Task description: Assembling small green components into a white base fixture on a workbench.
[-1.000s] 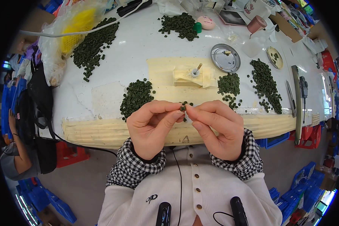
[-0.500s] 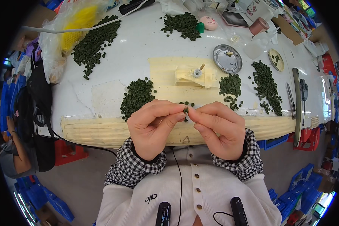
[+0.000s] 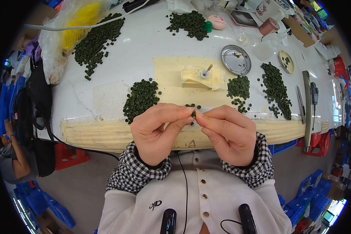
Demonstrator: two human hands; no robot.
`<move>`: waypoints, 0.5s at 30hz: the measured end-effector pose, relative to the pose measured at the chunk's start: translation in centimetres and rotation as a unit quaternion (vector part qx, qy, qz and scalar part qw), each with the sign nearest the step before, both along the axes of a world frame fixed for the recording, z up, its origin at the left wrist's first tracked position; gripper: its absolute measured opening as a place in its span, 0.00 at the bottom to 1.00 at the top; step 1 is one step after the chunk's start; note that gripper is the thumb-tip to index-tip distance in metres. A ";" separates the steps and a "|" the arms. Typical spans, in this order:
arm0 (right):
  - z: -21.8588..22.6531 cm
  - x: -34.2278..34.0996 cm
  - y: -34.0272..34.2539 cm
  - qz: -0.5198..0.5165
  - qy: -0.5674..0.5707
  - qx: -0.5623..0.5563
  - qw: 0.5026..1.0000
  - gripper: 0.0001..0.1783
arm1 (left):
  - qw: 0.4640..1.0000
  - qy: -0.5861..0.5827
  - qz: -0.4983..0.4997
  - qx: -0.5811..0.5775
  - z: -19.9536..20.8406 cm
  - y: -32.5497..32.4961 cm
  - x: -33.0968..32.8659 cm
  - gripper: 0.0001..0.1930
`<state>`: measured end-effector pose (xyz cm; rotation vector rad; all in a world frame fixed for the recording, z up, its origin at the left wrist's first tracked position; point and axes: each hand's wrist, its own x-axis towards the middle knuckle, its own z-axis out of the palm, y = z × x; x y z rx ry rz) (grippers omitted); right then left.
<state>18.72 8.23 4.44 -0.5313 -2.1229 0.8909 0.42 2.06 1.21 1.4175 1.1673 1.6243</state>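
Observation:
Above the table's near edge, my left hand (image 3: 154, 134) and my right hand (image 3: 234, 134) meet fingertip to fingertip. Between them is a small dark green round piece (image 3: 193, 114), pinched from both sides and mostly covered by the fingers. Both hands are closed in a pinch. A few loose green pieces (image 3: 198, 107) lie just beyond the fingertips. One heap of such pieces (image 3: 141, 99) sits beside my left hand, and a smaller heap (image 3: 238, 87) lies beyond my right. Farther ahead stands a tape-covered block (image 3: 195, 78) with a small white cup (image 3: 205, 74) and a thin stick in it.
More green pieces lie in heaps at the far left (image 3: 99, 41), far middle (image 3: 189, 25) and right (image 3: 276, 89). A round metal lid (image 3: 226, 64), a shallow dish (image 3: 284, 67), tweezers (image 3: 301, 103) and a screwdriver-like tool (image 3: 314, 95) rest on the right. A plastic bag (image 3: 52, 50) stands left.
Both hands stay nearly in place, still pinching the small green piece. It looks slightly turned between the fingertips, and the view has shifted a little.

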 end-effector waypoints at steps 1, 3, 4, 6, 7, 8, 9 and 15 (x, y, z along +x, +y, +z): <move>-0.1 -0.1 -0.1 -0.007 0.005 -0.002 1.000 0.19 | 1.000 -0.010 0.000 -0.002 0.0 0.0 0.1 0.11; -0.2 -0.3 -0.3 -0.021 0.015 -0.006 1.000 0.19 | 0.999 -0.042 -0.006 -0.017 0.1 -0.1 0.2 0.11; -0.2 -0.4 -0.3 -0.022 0.018 -0.005 1.000 0.18 | 0.998 -0.057 -0.008 -0.023 0.1 -0.2 0.2 0.11; -0.2 -0.5 -0.4 -0.026 0.023 -0.004 0.999 0.18 | 0.997 -0.064 -0.014 -0.026 0.1 -0.3 0.1 0.11; -0.2 -0.5 -0.4 -0.027 0.023 -0.002 0.999 0.18 | 0.997 -0.068 -0.017 -0.027 0.1 -0.3 0.1 0.11; -0.1 -0.5 -0.3 -0.028 0.023 0.000 0.999 0.18 | 0.997 -0.071 -0.019 -0.026 0.1 -0.3 0.0 0.11; -0.1 -0.5 -0.3 -0.028 0.022 0.003 0.999 0.18 | 0.997 -0.075 -0.022 -0.024 0.1 -0.3 0.0 0.11; -0.1 -0.5 -0.3 -0.026 0.019 0.011 0.999 0.18 | 0.994 -0.102 -0.033 -0.018 0.0 -0.2 0.1 0.11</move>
